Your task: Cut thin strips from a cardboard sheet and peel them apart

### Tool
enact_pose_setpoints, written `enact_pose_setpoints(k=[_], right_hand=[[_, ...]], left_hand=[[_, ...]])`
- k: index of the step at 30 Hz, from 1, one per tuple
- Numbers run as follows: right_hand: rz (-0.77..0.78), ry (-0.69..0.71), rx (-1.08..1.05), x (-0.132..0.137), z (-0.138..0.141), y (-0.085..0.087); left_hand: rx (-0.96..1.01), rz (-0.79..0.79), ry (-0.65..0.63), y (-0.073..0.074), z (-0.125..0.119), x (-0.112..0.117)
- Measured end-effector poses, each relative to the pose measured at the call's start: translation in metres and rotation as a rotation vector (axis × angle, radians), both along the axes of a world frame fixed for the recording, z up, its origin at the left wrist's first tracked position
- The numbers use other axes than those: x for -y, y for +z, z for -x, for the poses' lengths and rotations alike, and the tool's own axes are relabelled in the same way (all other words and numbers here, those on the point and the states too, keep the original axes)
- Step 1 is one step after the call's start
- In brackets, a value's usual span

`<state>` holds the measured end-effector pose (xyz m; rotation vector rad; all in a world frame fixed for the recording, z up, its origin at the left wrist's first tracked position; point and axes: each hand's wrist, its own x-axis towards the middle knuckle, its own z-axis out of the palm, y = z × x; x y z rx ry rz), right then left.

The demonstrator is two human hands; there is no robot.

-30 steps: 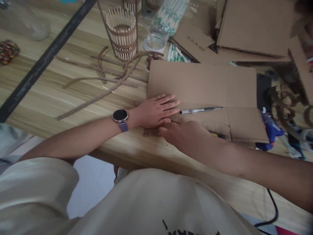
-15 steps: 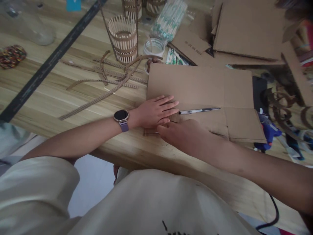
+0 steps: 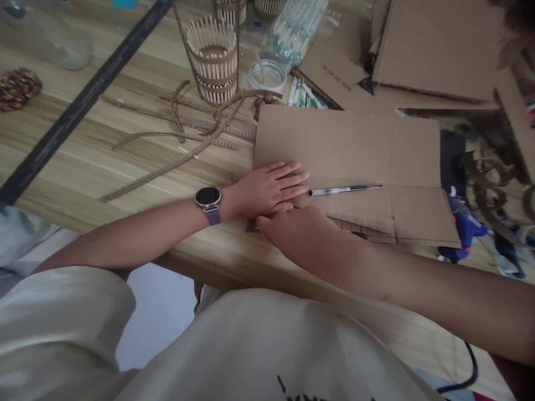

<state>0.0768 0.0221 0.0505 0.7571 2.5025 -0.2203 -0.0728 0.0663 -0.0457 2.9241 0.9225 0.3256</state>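
Note:
My left hand (image 3: 270,189), with a dark watch (image 3: 208,197) on the wrist, lies flat with its fingers stretched out on the near left corner of a large flat cardboard sheet (image 3: 346,145). My right hand (image 3: 298,234) sits just below it at the sheet's near edge. Its fingers are curled and pressed down on something hidden, right next to a small brown cardboard strip (image 3: 252,225). A silver and black pen (image 3: 345,190) rests on the sheet just right of my left fingertips.
Corrugated cardboard strips (image 3: 179,133) lie to the left on the wooden table (image 3: 125,167). Behind stand a stick-and-cardboard cup (image 3: 213,58), a tape roll (image 3: 268,75) and stacked cardboard (image 3: 434,50). A blue glue gun (image 3: 463,228) lies at right, a black bar (image 3: 79,106) at left.
My right hand has slid a little to the left along the sheet's near edge, toward my left thumb. My left hand and the pen have stayed where they were.

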Motion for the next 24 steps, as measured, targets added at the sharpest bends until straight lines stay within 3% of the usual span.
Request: enact_pose_setpoints(k=[3, 6, 9, 16, 21, 24], right_hand=[[-0.004, 0.078, 0.072, 0.000, 0.003, 0.010], [0.015, 0.065, 0.145, -0.002, 0.000, 0.014], [0.015, 0.042, 0.216, -0.006, -0.006, 0.010], [-0.060, 0.085, 0.105, -0.010, -0.039, 0.000], [-0.259, -0.207, 0.024, -0.018, -0.086, 0.016], [-0.444, -0.313, -0.070, -0.037, -0.112, 0.018]], left_hand=[[-0.006, -0.002, -0.001, 0.001, 0.000, 0.000], [-0.026, 0.010, -0.015, 0.004, 0.000, 0.001], [-0.016, 0.019, -0.014, 0.006, 0.000, 0.002], [-0.012, 0.033, -0.008, 0.004, 0.001, 0.001], [0.026, 0.019, -0.014, 0.003, 0.003, -0.001], [0.035, -0.020, 0.012, 0.006, -0.001, -0.004]])
